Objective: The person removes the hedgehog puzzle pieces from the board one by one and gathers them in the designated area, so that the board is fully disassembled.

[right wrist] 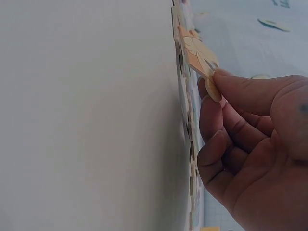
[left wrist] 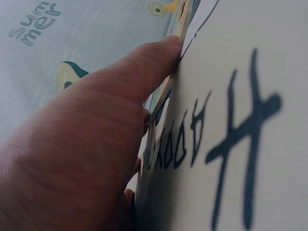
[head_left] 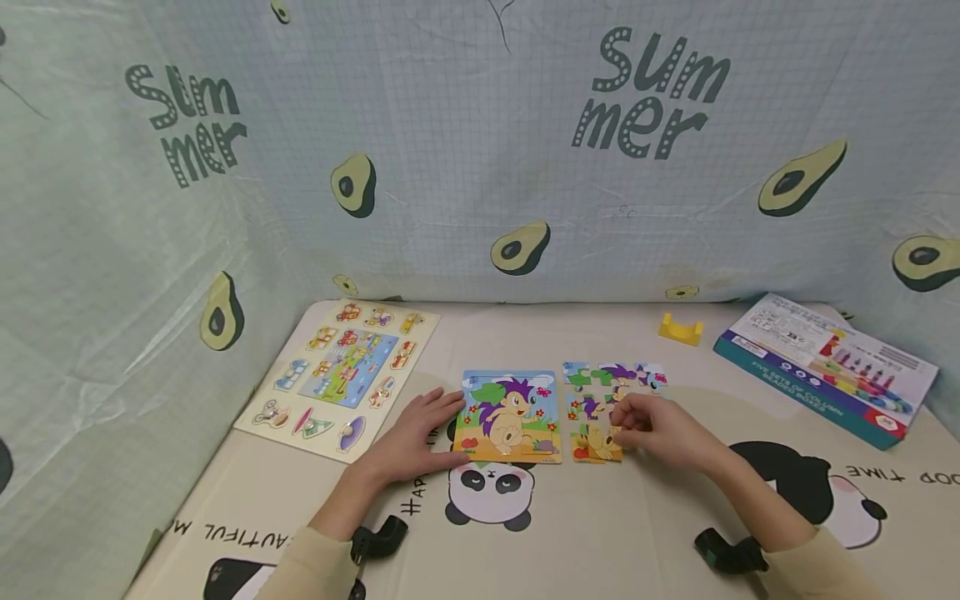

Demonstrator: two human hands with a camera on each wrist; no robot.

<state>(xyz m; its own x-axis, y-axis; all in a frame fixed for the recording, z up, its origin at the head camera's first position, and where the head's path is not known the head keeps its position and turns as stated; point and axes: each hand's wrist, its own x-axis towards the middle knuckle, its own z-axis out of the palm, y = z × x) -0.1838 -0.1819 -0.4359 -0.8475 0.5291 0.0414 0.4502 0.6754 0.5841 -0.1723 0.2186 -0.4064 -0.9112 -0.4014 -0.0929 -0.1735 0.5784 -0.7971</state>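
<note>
A square hedgehog puzzle board (head_left: pixel 513 418) lies in the middle of the table. My left hand (head_left: pixel 414 437) rests at its left side, thumb and fingers spread along the edge; in the left wrist view the extended thumb (left wrist: pixel 144 62) touches the board's rim. Between thumb and fingertips my right hand (head_left: pixel 663 429) pinches a jigsaw piece (right wrist: pixel 198 52), tan and orange, held tilted just above other pieces. Those loose jigsaw pieces (head_left: pixel 577 375) lie in rough rows right of the board, partly hidden behind the right hand.
At the left lies a knob puzzle board (head_left: pixel 262 398) with vehicle pieces. A yellow curved block (head_left: pixel 681 330) stands at the back right, near a flat toy box (head_left: pixel 825 367). A printed cloth wall (head_left: pixel 450 242) rises behind the table.
</note>
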